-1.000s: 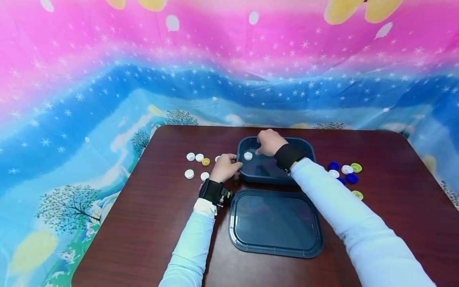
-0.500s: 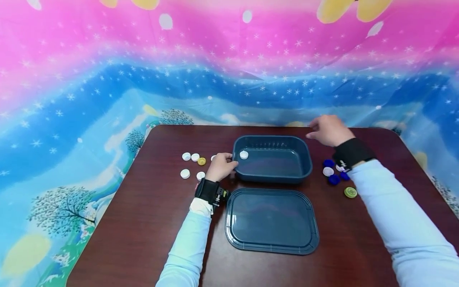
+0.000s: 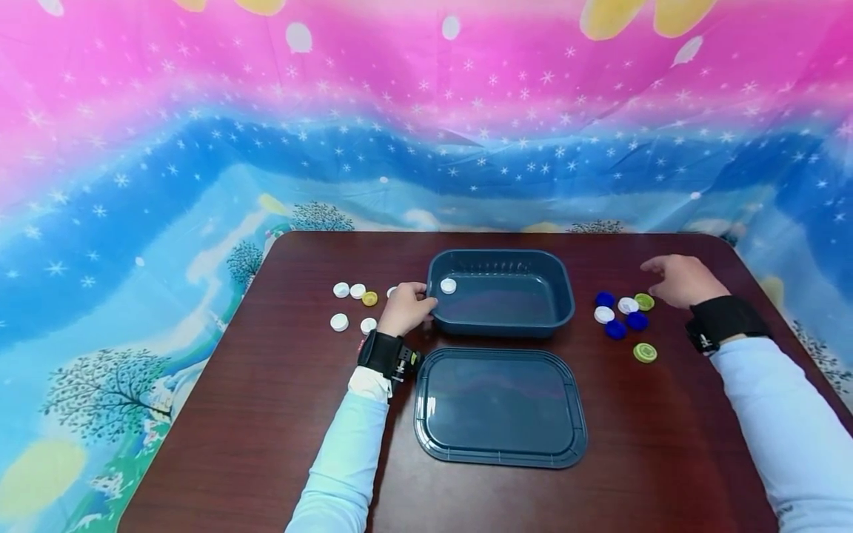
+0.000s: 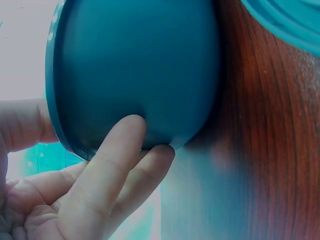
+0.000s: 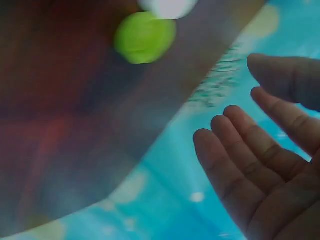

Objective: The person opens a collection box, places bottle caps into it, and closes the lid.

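Note:
My left hand point(image 3: 405, 309) grips the left end of a dark blue-grey plastic box point(image 3: 501, 329). In the left wrist view, fingers point(image 4: 107, 172) lie against the box's outer wall and another digit reaches over its rim. One white bottle cap point(image 3: 448, 286) lies inside the box, near its left end. My right hand point(image 3: 686, 281) hovers beside a group of blue, white and green caps to the right of the box, its fingers point(image 5: 230, 185) loosely extended and holding nothing. A green cap point(image 3: 644, 301) is nearest to it; another green cap point(image 3: 645, 352) lies nearer the front.
The matching lid point(image 3: 500, 407) lies flat in front of the box. Left of the left hand are several white caps point(image 3: 339, 322) and a yellow cap point(image 3: 369, 298). A patterned cloth point(image 3: 400, 148) hangs behind the dark wooden table point(image 3: 253, 414).
My right hand has come out of the box, swung right and lowered beside the right-hand caps. The left hand has kept its grip on the box. The head view has shifted slightly.

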